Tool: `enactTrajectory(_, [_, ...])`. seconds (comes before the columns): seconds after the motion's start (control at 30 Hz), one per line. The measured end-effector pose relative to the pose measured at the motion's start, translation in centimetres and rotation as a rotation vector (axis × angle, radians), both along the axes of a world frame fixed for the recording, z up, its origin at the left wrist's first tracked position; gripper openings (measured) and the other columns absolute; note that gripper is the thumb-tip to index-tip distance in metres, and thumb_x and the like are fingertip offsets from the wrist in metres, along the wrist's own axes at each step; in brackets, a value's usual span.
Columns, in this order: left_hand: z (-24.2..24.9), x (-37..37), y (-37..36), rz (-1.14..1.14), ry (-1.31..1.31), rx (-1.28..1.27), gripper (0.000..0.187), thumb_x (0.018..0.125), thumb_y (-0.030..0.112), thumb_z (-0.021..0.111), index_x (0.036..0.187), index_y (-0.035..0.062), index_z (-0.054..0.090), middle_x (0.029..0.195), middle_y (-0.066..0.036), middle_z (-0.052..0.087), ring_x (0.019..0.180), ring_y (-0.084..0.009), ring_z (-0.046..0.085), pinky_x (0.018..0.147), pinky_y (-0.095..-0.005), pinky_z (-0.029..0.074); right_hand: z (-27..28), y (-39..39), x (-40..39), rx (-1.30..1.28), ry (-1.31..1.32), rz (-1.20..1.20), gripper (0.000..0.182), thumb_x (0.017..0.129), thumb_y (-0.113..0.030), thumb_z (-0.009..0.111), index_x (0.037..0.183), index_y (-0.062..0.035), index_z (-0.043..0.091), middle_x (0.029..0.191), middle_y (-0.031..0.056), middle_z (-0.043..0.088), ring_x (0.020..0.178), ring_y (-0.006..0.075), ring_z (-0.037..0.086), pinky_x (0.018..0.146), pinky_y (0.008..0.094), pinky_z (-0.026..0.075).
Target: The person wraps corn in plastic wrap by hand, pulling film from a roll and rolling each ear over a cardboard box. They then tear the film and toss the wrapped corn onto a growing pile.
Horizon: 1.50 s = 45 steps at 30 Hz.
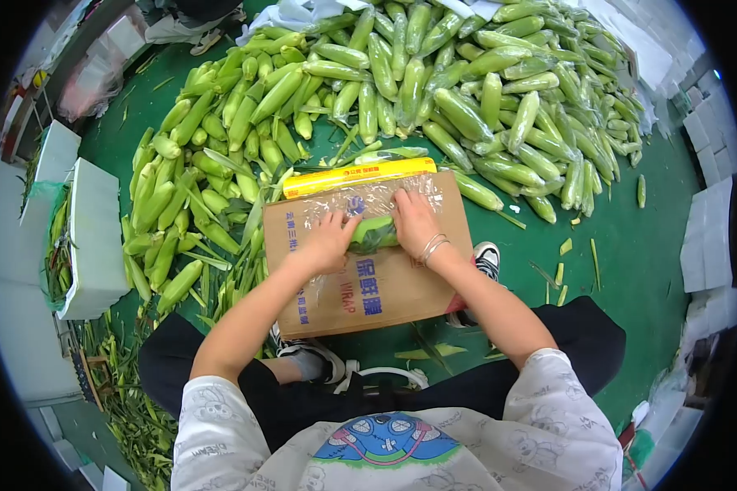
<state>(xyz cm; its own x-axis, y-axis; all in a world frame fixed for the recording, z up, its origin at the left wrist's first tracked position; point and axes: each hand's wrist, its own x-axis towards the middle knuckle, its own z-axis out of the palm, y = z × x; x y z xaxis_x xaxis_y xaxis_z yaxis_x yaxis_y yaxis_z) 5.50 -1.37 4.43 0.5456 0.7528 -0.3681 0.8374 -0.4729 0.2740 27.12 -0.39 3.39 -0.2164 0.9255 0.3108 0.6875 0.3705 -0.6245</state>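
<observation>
My left hand (326, 241) sits at the nine o'clock end of a green ear of corn (374, 233), my right hand (416, 222) at the three o'clock end. Both sets of fingers are bent and slightly parted, reaching toward twelve; I can't tell whether they pinch the film or just press. The ear lies crosswise between them on clear film (373, 196), atop a cardboard box (434, 290).

I judge this to be wrapping. To do it well, I'd keep both ends level, draw the film taut, roll evenly, smooth out creases, then tuck the loose ends under; uneven pressure could skew the wrap.

At twelve, just beyond the film, lies a yellow carton (360, 176). Ears without film (172, 204) heap from nine to eleven; film-wrapped ears (508, 123) spread from twelve to two, over the green floor (630, 270).
</observation>
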Motion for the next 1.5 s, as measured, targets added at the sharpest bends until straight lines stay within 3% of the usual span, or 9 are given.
enactTrajectory(0.33, [-1.9, 0.2, -2.0, 0.083, -0.297, 0.153, 0.094, 0.060, 0.045, 0.085, 0.133, 0.0060, 0.040, 0.112, -0.018, 0.048, 0.109, -0.0372, 0.048, 0.092, -0.0437, 0.043, 7.4, -4.1, 5.5, 0.301, -0.545, 0.505, 0.016, 0.069, -0.012, 0.064, 0.085, -0.0116, 0.065, 0.080, 0.0040, 0.055, 0.083, 0.0242, 0.053, 0.073, 0.0365, 0.044])
enactTrajectory(0.4, [-3.0, 0.1, -2.2, 0.060, -0.310, 0.192, 0.091, 0.061, 0.051, 0.082, 0.130, 0.0073, 0.042, 0.108, -0.018, 0.050, 0.106, -0.0352, 0.050, 0.088, -0.0445, 0.045, 8.2, -4.7, 11.3, 0.361, -0.542, 0.105, 0.012, 0.069, -0.004, 0.064, 0.079, -0.0087, 0.063, 0.076, 0.0066, 0.057, 0.077, 0.0269, 0.057, 0.070, 0.0387, 0.046])
enactTrajectory(0.47, [-3.5, 0.1, -2.0, 0.062, -0.343, 0.191, 0.089, 0.062, 0.051, 0.081, 0.129, 0.0062, 0.043, 0.106, -0.018, 0.051, 0.105, -0.0350, 0.051, 0.088, -0.0436, 0.045, 10.6, -4.6, 19.2, -0.115, 0.135, -0.594, 0.019, 0.088, -0.017, 0.065, 0.099, -0.0011, 0.064, 0.094, 0.0163, 0.064, 0.082, 0.0293, 0.063, 0.071, 0.0346, 0.050])
enactTrajectory(0.53, [-3.2, 0.1, -2.5, 0.045, -0.353, 0.189, 0.088, 0.063, 0.050, 0.081, 0.128, 0.0051, 0.043, 0.104, -0.018, 0.051, 0.105, -0.0348, 0.051, 0.088, -0.0427, 0.045, 9.7, -3.6, 28.6, 0.150, -0.012, -0.853, 0.036, 0.082, -0.014, 0.069, 0.110, 0.0050, 0.059, 0.101, 0.0190, 0.065, 0.080, 0.0295, 0.062, 0.069, 0.0376, 0.049])
enactTrajectory(0.7, [-0.7, 1.3, -2.8, 0.049, -0.339, 0.325, 0.080, 0.069, 0.036, 0.080, 0.131, 0.0031, 0.041, 0.106, -0.019, 0.049, 0.103, -0.0353, 0.050, 0.090, -0.0409, 0.044, 7.8, -7.2, 10.7, 0.011, -0.444, -0.078, 0.082, 0.064, -0.031, 0.083, 0.129, 0.0029, 0.045, 0.128, 0.0244, 0.049, 0.121, 0.0403, 0.044, 0.104, 0.0450, 0.036])
enactTrajectory(1.03, [-1.9, 0.7, -2.6, -0.011, -0.634, -0.010, 0.067, 0.073, 0.011, 0.074, 0.133, 0.0077, 0.046, 0.116, -0.018, 0.048, 0.110, -0.0360, 0.049, 0.094, -0.0414, 0.042, 4.0, -5.0, 6.7, -0.123, 0.002, -0.250, 0.010, 0.076, -0.003, 0.060, 0.080, 0.0010, 0.069, 0.072, 0.0198, 0.066, 0.067, 0.0287, 0.068, 0.064, 0.0349, 0.054])
enactTrajectory(1.13, [-1.1, 0.9, -1.8, -0.079, -0.522, -0.167, 0.074, 0.070, 0.012, 0.077, 0.136, 0.0096, 0.044, 0.117, -0.018, 0.049, 0.112, -0.0366, 0.048, 0.094, -0.0415, 0.042, 0.9, -6.4, 1.7, 0.007, -0.238, 0.250, 0.040, 0.082, -0.020, 0.063, 0.118, -0.0022, 0.061, 0.106, 0.0202, 0.063, 0.103, 0.0353, 0.059, 0.092, 0.0401, 0.045])
enactTrajectory(1.33, [-0.6, 0.0, -5.3, 0.254, -0.480, 0.313, 0.074, 0.067, 0.020, 0.081, 0.131, 0.0071, 0.046, 0.123, -0.016, 0.047, 0.112, -0.0376, 0.048, 0.093, -0.0414, 0.043, 0.5, -4.4, 0.3, 0.123, -0.657, 0.318, 0.073, 0.083, -0.058, 0.057, 0.134, -0.0077, 0.044, 0.106, 0.0100, 0.057, 0.101, 0.0275, 0.054, 0.086, 0.0433, 0.043])
enactTrajectory(1.5, [-3.1, -5.1, -10.3, 0.376, -0.152, 0.317, 0.024, 0.079, 0.022, 0.069, 0.077, -0.0005, 0.063, 0.063, -0.014, 0.056, 0.057, -0.0290, 0.056, 0.055, -0.0382, 0.049, -0.6, -0.9, 2.6, 0.111, -0.600, 0.364, 0.063, 0.083, -0.059, 0.055, 0.126, -0.0140, 0.052, 0.096, 0.0110, 0.059, 0.087, 0.0296, 0.057, 0.077, 0.0393, 0.046])
